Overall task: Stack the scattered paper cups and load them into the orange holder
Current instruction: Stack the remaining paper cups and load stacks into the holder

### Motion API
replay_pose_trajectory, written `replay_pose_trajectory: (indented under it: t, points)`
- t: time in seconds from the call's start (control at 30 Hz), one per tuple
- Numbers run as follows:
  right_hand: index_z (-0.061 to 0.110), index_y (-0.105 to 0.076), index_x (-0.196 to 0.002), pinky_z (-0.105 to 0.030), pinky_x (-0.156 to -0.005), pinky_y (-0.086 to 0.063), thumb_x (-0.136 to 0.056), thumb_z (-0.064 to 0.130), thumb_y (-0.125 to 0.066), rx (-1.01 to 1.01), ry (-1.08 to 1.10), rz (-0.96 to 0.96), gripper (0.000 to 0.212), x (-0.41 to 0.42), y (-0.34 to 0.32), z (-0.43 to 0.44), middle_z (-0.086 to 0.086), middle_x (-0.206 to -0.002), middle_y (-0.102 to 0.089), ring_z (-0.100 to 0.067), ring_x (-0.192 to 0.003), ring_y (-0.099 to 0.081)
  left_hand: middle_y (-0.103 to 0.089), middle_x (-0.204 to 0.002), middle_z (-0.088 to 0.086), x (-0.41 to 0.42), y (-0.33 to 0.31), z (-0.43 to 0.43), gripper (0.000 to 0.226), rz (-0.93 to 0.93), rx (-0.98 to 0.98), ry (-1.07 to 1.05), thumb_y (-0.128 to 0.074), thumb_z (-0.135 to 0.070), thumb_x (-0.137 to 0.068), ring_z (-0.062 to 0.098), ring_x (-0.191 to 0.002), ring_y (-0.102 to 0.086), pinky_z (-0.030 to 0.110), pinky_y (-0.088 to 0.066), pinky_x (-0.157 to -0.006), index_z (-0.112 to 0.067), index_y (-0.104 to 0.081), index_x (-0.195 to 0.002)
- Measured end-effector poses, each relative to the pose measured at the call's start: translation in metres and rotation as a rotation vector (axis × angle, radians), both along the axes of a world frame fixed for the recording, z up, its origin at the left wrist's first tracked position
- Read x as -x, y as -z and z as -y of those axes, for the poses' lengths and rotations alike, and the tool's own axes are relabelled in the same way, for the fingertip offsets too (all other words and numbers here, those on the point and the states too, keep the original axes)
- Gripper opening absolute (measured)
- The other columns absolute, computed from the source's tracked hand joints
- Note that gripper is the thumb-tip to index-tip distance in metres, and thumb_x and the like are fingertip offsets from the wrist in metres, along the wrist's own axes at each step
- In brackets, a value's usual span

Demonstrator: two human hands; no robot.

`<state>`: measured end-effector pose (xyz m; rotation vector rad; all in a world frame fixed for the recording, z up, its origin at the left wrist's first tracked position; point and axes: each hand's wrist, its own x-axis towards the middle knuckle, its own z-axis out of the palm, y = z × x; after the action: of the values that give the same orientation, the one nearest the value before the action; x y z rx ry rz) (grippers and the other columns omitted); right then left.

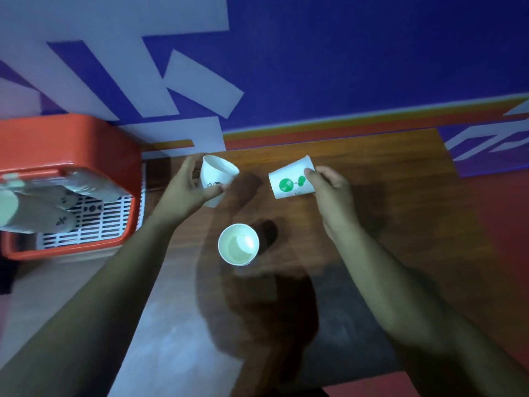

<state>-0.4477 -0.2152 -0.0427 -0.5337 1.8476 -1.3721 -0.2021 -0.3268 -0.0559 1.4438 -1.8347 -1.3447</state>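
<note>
Left hand (192, 187) cup (215, 179) tilted; right hand (329, 184) cup (290, 181) sideways

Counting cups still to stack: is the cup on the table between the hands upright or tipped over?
Upright. The cup stands on the table with its round mouth facing up and its bare bottom showing inside.

I'm looking down on a brown wooden table (372, 156), dark shadows pooled across its middle. Behind it stands a blue wall (357, 53) with pale angular shapes (200, 81), an orange stripe (343, 130) running along its base.
</note>
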Motion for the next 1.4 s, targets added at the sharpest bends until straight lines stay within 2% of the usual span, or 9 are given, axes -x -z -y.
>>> replay_pose_trajectory:
  t: [0.27,0.53,0.63,0.73,0.93,1.1,1.23,1.3,1.4]
  points:
    - [0.020,-0.063,-0.110,-0.016,-0.075,-0.051,-0.091,0.009,-0.067,0.275,-0.318,0.075,0.022,-0.057,-0.072,-0.025,-0.002,-0.109,-0.070,-0.011,-0.101,-0.066,-0.067,-0.133,-0.009,-0.047,-0.062,-0.088,0.076,-0.015,0.074,0.101,-0.085,-0.049,-0.068,0.008,-0.118,-0.065,0.026,-0.052,-0.099,-0.029,-0.061,-0.137]
    - [0.033,-0.036,-0.149,-0.023,-0.093,-0.051,-0.087,0.036,-0.072,0.152,-0.764,0.039,0.072,-0.108,-0.076,-0.062,0.014,-0.138,-0.057,-0.006,-0.125,-0.055,-0.070,-0.130,-0.012,-0.066,-0.075,-0.148,0.069,-0.051,0.073,0.017,-0.090,-0.031,-0.077,0.013,-0.118,-0.067,0.042,-0.055,-0.104,-0.030,-0.061,-0.140]
    - [0.031,-0.032,-0.152,-0.016,-0.089,-0.048,-0.096,0.035,-0.061,0.079,-0.783,0.011,0.063,-0.126,-0.071,-0.070,0.014,-0.145,-0.052,-0.006,-0.130,-0.050,-0.073,-0.125,-0.010,-0.070,-0.075,-0.157,0.062,-0.068,0.036,-0.005,-0.089,-0.027,-0.080,0.014,-0.116,-0.068,0.044,-0.055,-0.105,-0.030,-0.063,-0.136]
    - [0.026,-0.029,-0.154,-0.026,-0.108,-0.039,-0.097,0.037,-0.058,0.056,-0.720,-0.046,0.065,-0.126,-0.060,-0.068,0.006,-0.151,-0.046,-0.008,-0.136,-0.045,-0.073,-0.128,-0.008,-0.079,-0.071,-0.156,0.071,-0.120,-0.019,-0.064,-0.087,-0.044,-0.072,0.014,-0.119,-0.068,0.048,-0.054,-0.106,-0.028,-0.062,-0.137]
    - [0.029,-0.009,-0.157,-0.043,-0.119,-0.028,-0.048,0.065,-0.083,-0.281,-0.518,-0.240,0.136,-0.113,0.000,-0.075,-0.004,-0.163,-0.019,-0.020,-0.149,-0.022,-0.073,-0.129,-0.002,-0.120,-0.048,-0.138,0.066,-0.203,-0.096,-0.072,-0.084,-0.045,-0.075,0.020,-0.120,-0.069,0.053,-0.055,-0.105,-0.025,-0.063,-0.135]
    - [0.014,-0.026,-0.152,-0.036,-0.108,-0.041,-0.050,0.042,-0.091,-0.291,-0.330,-0.182,0.123,-0.147,0.032,-0.078,-0.004,-0.147,-0.043,-0.023,-0.135,-0.044,-0.075,-0.122,-0.004,-0.162,-0.027,-0.117,0.062,-0.213,-0.154,-0.065,-0.084,-0.046,-0.069,0.015,-0.116,-0.070,0.044,-0.057,-0.102,-0.031,-0.065,-0.126]
    - [0.007,-0.045,-0.135,-0.003,-0.063,-0.045,-0.069,-0.002,-0.085,-0.169,-0.118,-0.158,0.078,-0.175,0.045,-0.072,0.000,-0.117,-0.053,-0.011,-0.102,-0.054,-0.073,-0.127,-0.001,-0.194,-0.012,-0.096,0.069,-0.181,-0.171,-0.038,-0.085,-0.044,-0.070,0.019,-0.119,-0.069,0.053,-0.054,-0.106,-0.025,-0.062,-0.132]
    - [0.006,-0.047,-0.133,-0.001,-0.060,-0.045,-0.072,-0.007,-0.081,-0.125,-0.088,-0.133,0.071,-0.183,0.047,-0.069,0.002,-0.113,-0.055,-0.006,-0.094,-0.057,-0.074,-0.126,-0.001,-0.208,-0.007,-0.089,0.070,-0.169,-0.181,-0.033,-0.085,-0.045,-0.069,0.019,-0.119,-0.069,0.054,-0.052,-0.107,-0.025,-0.062,-0.132]
    - [0.011,-0.049,-0.132,-0.004,-0.075,-0.046,-0.070,0.002,-0.086,-0.119,-0.087,-0.169,0.072,-0.198,0.048,-0.064,0.003,-0.119,-0.059,-0.009,-0.105,-0.060,-0.073,-0.127,-0.003,-0.231,-0.001,-0.081,0.070,-0.169,-0.189,-0.035,-0.085,-0.046,-0.070,0.019,-0.120,-0.068,0.056,-0.052,-0.107,-0.025,-0.062,-0.133]
